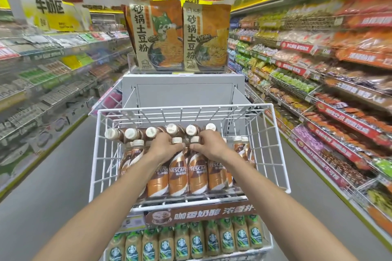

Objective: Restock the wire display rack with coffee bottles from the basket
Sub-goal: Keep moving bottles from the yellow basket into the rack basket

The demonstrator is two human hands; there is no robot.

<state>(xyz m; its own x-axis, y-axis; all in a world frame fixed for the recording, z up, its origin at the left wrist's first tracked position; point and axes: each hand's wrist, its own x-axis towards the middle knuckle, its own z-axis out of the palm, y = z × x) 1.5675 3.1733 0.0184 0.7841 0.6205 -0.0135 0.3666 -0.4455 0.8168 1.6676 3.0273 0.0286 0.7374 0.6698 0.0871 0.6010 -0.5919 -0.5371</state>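
White wire display rack (273,144) held rows of brown-and-cream Nescafe coffee bottles (198,172) with off-white caps, standing upright. Left hand (163,147) and right hand (209,144) each gripped a front bottle's neck.

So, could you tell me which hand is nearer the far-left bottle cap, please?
Left. The left hand lies to the right of that cap; the right hand is farther right.

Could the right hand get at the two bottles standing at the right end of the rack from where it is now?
Probably yes. The right hand rests on bottle necks mid-rack, and the two right-end bottles stand just beside it with caps exposed. The rack is open on top, with nothing in between.
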